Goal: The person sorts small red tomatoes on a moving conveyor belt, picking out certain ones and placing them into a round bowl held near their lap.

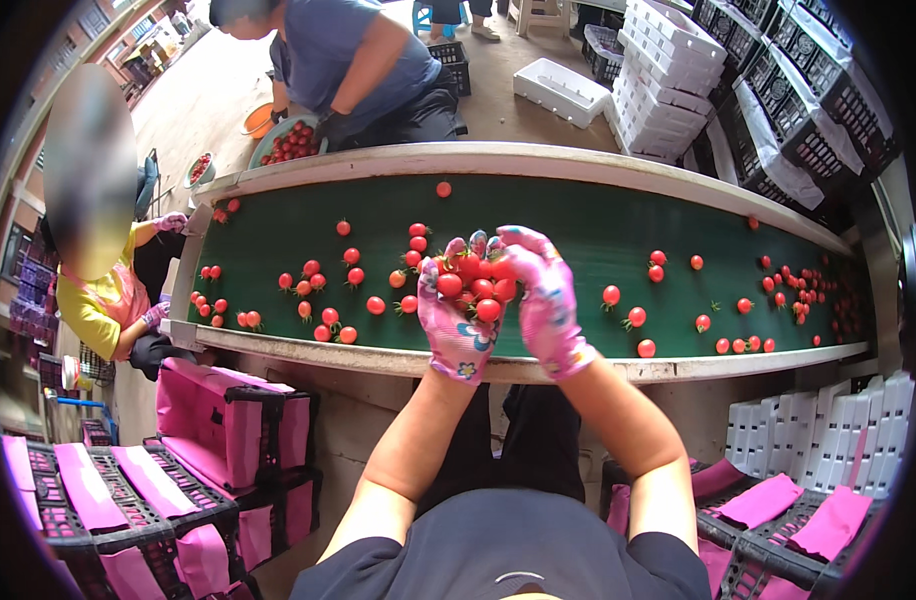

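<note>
Cherry tomatoes (475, 287) sat in L hand (454, 335), cupped part-way round 'em, above green conveyor belt (553, 208); R hand (546, 300) curled close, couldn't tell if holding any.

Your gloved left hand (452, 335) cups a heap of red tomatoes (482, 288) above the green belt (568, 210); your gloved right hand (548, 300) curls at their right edge. Across from you, a co-worker (333, 50) in blue bends forward.
</note>
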`<state>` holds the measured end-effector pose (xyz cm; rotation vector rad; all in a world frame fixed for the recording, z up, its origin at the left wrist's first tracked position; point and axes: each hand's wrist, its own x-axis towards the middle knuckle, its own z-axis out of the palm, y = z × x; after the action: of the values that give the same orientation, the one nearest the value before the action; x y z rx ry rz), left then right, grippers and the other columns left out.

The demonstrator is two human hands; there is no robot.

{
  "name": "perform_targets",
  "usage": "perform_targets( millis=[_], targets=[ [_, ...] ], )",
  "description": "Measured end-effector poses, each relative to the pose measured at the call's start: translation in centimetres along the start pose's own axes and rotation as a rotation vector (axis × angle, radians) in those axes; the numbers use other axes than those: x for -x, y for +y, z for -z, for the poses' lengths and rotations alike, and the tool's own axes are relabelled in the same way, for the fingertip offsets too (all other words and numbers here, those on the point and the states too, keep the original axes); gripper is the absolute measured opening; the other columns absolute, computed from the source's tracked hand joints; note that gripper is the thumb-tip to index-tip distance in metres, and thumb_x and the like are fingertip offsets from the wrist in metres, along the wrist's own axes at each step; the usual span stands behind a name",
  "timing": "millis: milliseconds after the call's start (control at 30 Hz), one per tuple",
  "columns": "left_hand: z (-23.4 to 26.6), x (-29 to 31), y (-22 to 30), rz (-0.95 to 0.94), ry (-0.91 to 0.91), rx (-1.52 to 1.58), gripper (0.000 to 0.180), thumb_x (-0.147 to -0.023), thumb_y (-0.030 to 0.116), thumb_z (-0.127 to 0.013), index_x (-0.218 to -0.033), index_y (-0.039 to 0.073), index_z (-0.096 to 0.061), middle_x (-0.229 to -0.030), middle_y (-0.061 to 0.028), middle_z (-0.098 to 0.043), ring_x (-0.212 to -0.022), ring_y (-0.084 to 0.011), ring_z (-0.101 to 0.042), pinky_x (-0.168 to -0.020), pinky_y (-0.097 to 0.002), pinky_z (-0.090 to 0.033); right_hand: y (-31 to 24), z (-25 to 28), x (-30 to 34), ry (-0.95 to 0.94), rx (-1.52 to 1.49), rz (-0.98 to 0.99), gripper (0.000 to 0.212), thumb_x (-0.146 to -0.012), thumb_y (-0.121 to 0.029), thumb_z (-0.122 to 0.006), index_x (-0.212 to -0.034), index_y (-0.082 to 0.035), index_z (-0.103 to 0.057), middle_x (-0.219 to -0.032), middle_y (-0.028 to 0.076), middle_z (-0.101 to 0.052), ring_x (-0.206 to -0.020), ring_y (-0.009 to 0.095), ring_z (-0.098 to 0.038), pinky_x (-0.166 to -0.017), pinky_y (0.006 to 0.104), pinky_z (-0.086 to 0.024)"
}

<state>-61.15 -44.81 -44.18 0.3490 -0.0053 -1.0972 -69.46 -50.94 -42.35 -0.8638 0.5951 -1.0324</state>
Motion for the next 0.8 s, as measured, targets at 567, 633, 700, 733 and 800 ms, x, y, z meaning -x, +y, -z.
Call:
perform_targets(
  millis=[567,633,700,733,800],
  targets=[
    [2.1,-0.4,-3.6,-0.048,-0.229,-0.166,0.041,-0.098,0.031,-0.053,-0.129,0.004,-0.058,-0.125,-0.0125,-0.062,-0.120,-0.0244,-0.056,-0.101,-0.0357,-0.047,-3.1,2.8,1.7,-0.147,1.057,0.903,0.055,-0.084,-0.037,-0.071,-0.125,-0.002,-0.058,-0.133,0.022,-0.053,-0.127,0.043,-0.047,-0.111,0.0535,-0.031],
    [3.7,-2.3,-2.2,0.139,-0.172,0.329,0.040,-0.096,0.032,-0.055,-0.123,0.003,-0.061,-0.131,-0.0162,-0.059,-0.130,-0.0349,-0.049,-0.114,-0.0525,-0.035,-4.7,7.2,1.2,-0.026,1.070,1.023,0.043,-0.081,-0.028,-0.071,-0.116,-0.003,-0.066,-0.120,0.019,-0.062,-0.117,0.040,-0.056,-0.104,0.0476,-0.043],
    [2.4,-2.2,-2.5,0.107,-0.059,0.424,0.040,-0.094,0.033,-0.057,-0.121,0.003,-0.062,-0.128,-0.0177,-0.061,-0.129,-0.0403,-0.049,-0.116,-0.0643,-0.028,-6.3,14.1,0.8,0.100,1.323,0.947,0.036,-0.079,-0.026,-0.072,-0.109,-0.006,-0.071,-0.114,0.015,-0.066,-0.111,0.034,-0.059,-0.098,0.0435,-0.047],
    [2.5,-2.0,-2.2,0.105,-0.083,0.393,0.039,-0.093,0.032,-0.059,-0.120,0.004,-0.063,-0.125,-0.0179,-0.062,-0.128,-0.0401,-0.050,-0.116,-0.0624,-0.028,-7.7,16.8,1.0,0.194,1.795,0.764,0.036,-0.081,-0.029,-0.071,-0.109,-0.007,-0.070,-0.118,0.013,-0.063,-0.110,0.032,-0.058,-0.095,0.0425,-0.047],
    [2.9,-2.1,-2.5,0.126,-0.116,0.413,0.038,-0.093,0.032,-0.058,-0.119,0.005,-0.064,-0.126,-0.0180,-0.062,-0.128,-0.0408,-0.050,-0.117,-0.0615,-0.028,-9.2,20.3,2.8,0.314,2.121,0.029,0.037,-0.084,-0.028,-0.070,-0.115,-0.008,-0.064,-0.115,0.011,-0.058,-0.103,0.031,-0.060,-0.089,0.0431,-0.051]
  ],
)
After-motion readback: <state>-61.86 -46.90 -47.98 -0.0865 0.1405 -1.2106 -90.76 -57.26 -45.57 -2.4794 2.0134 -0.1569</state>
